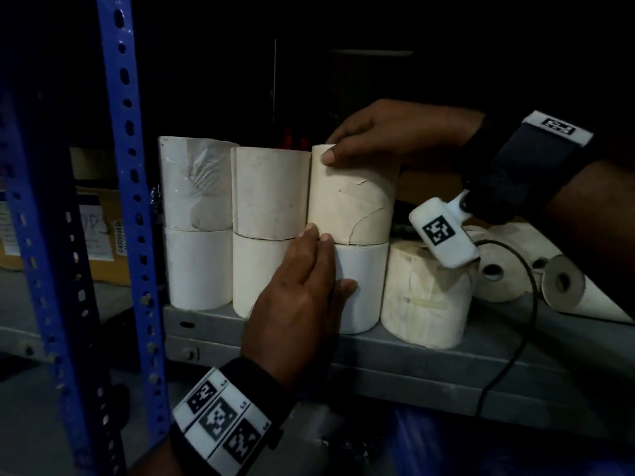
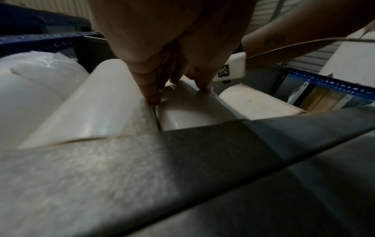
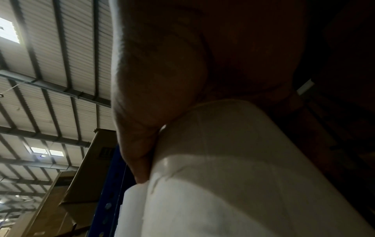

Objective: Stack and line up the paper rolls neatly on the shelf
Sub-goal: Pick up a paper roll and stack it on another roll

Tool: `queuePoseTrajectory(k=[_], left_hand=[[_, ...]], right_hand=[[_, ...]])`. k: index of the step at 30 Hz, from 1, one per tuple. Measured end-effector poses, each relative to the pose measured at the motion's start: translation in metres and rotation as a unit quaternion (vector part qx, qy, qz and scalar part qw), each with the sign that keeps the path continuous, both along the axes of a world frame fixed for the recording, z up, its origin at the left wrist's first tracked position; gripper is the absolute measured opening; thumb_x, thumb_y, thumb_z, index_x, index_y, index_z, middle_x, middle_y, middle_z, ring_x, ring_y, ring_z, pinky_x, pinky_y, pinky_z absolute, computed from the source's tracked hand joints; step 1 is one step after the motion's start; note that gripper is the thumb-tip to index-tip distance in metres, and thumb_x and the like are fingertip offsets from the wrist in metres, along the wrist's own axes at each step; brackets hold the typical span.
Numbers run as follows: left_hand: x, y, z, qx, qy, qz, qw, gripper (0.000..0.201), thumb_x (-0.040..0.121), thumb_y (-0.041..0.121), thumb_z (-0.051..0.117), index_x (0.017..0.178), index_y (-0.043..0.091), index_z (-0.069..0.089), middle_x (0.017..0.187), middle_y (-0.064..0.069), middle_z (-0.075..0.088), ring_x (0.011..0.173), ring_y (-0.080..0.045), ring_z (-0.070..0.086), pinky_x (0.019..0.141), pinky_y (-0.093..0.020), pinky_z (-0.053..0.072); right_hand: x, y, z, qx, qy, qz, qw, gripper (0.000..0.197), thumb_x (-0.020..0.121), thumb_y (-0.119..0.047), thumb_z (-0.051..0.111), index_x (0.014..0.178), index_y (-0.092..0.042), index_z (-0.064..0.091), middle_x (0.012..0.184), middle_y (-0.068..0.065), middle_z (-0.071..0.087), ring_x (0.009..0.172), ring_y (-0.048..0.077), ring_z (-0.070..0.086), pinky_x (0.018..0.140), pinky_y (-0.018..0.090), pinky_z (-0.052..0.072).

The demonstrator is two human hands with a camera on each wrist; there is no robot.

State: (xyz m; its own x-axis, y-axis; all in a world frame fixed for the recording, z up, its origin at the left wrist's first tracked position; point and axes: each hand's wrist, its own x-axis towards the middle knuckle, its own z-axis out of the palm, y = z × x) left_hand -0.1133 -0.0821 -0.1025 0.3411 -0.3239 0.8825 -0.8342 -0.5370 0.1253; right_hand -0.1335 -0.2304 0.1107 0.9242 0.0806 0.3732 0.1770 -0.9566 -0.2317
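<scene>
White and cream paper rolls stand two high in three columns on the grey metal shelf (image 1: 412,365). My right hand (image 1: 388,132) reaches in from the right and grips the cream top roll (image 1: 354,201) of the third column, fingers over its top and thumb on its front. In the right wrist view the palm of my right hand (image 3: 162,80) lies on that roll (image 3: 223,160). My left hand (image 1: 302,286) presses straight fingers flat against the fronts of the middle bottom roll (image 1: 257,269) and third bottom roll (image 1: 360,286). The left wrist view shows those fingertips (image 2: 152,96) at the seam between them.
A single cream roll (image 1: 426,297) stands right of the stacks. Several rolls (image 1: 498,269) lie on their sides further right. A blue perforated upright (image 1: 127,166) frames the shelf's left side, with a cardboard box (image 1: 99,235) behind it. A black cable (image 1: 515,355) hangs over the shelf edge.
</scene>
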Motion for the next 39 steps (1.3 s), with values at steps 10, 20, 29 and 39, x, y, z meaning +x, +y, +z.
queuePoseTrajectory(k=[10, 20, 29, 39], left_hand=[[-0.005, -0.01, -0.006, 0.037, -0.005, 0.05, 0.998, 0.062, 0.094, 0.029, 0.057, 0.141, -0.007, 0.041, 0.148, -0.03, 0.034, 0.135, -0.037, 0.042, 0.098, -0.034, 0.037], [-0.006, -0.018, -0.01, 0.053, 0.012, 0.052, 0.997, 0.066, 0.098, 0.031, 0.05, 0.142, -0.014, 0.031, 0.149, -0.037, 0.023, 0.138, -0.044, 0.033, 0.101, -0.044, 0.046], [-0.018, 0.018, 0.015, -0.022, 0.074, -0.05, 0.996, 0.06, 0.092, 0.046, 0.05, 0.145, 0.022, 0.038, 0.138, -0.003, 0.056, 0.106, -0.015, 0.064, 0.09, -0.03, 0.052], [-0.021, 0.01, 0.004, 0.012, 0.014, -0.163, 0.987, 0.026, 0.09, 0.032, 0.062, 0.111, 0.018, 0.069, 0.1, 0.006, 0.068, 0.084, -0.008, 0.064, 0.071, -0.032, 0.056]], right_hand=[[0.001, 0.001, 0.0, -0.009, -0.033, -0.012, 0.999, 0.049, 0.083, -0.062, 0.065, 0.107, -0.021, 0.076, 0.109, -0.005, 0.07, 0.094, 0.009, 0.064, 0.083, 0.026, 0.054], [-0.002, 0.007, -0.005, -0.028, -0.035, -0.014, 0.999, 0.055, 0.086, -0.058, 0.064, 0.112, -0.011, 0.074, 0.118, 0.009, 0.068, 0.108, 0.026, 0.064, 0.097, 0.045, 0.053], [-0.026, -0.001, 0.0, -0.004, -0.034, -0.012, 0.999, 0.067, 0.091, -0.067, 0.041, 0.139, -0.021, 0.056, 0.144, 0.002, 0.053, 0.129, 0.022, 0.052, 0.091, 0.028, 0.042], [-0.078, -0.064, -0.074, 0.313, -0.133, -0.047, 0.939, 0.045, 0.069, -0.072, 0.054, 0.099, -0.04, 0.064, 0.112, -0.008, 0.068, 0.104, 0.017, 0.066, 0.086, 0.044, 0.055]])
